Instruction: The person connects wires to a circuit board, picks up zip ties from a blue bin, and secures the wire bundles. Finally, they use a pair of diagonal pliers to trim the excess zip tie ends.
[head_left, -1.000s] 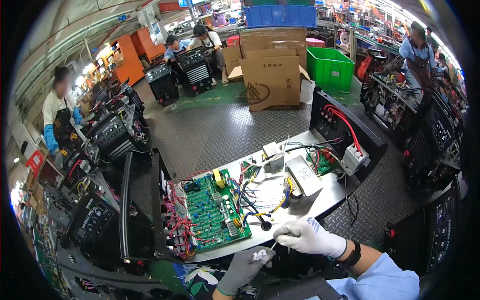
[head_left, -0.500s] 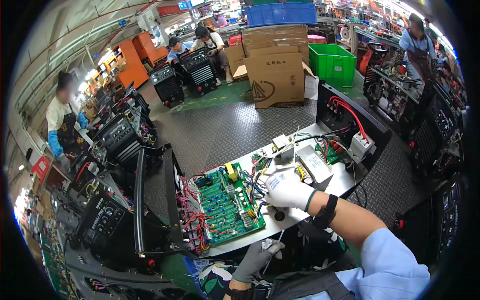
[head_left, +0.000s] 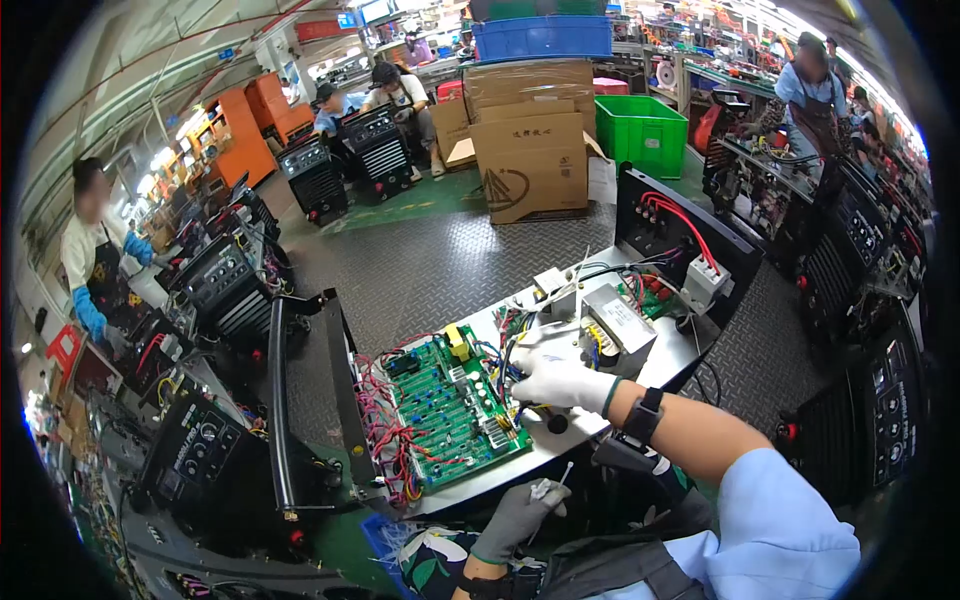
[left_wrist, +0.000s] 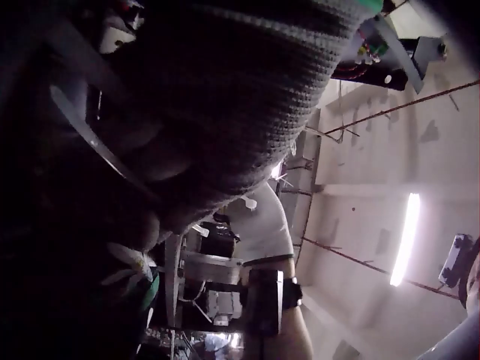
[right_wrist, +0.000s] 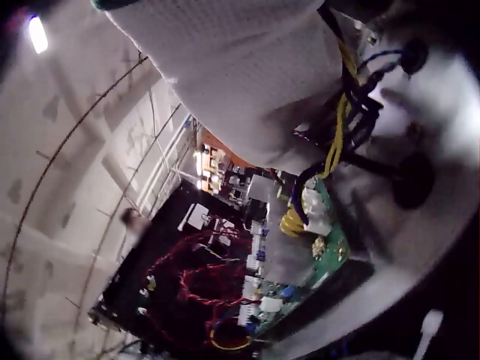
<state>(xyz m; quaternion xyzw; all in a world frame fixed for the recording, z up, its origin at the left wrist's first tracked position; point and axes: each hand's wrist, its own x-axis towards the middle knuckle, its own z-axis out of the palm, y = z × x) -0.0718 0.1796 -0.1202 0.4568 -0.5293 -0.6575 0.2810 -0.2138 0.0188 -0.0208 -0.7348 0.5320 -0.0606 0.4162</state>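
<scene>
The left hand (head_left: 518,520), in a grey glove, grips small crumpled white pieces (head_left: 543,490) and a thin white stick (head_left: 567,474) below the chassis edge. Its glove (left_wrist: 240,97) fills the dark upper part of the left wrist view. Over the chassis (head_left: 480,478), the white-gloved right hand (head_left: 565,382) reaches into wires between the green circuit board (head_left: 455,410) and the transformer (head_left: 620,318). In the right wrist view, yellow and dark wires (right_wrist: 341,120) run beside the right glove (right_wrist: 232,75); its fingertips are hidden, so whether they pinch the wires is unclear.
A black handle (head_left: 280,410) stands at the chassis's left; the rear panel with a white terminal block (head_left: 706,282) rises at its right. Beyond are a cardboard box (head_left: 530,165), a green crate (head_left: 642,135), black machines (head_left: 215,275) and several people.
The right hand has left the left hand's side and moved up and forward into the wires, then shifted slightly there. The left hand still holds the white pieces; the head view has shifted.
</scene>
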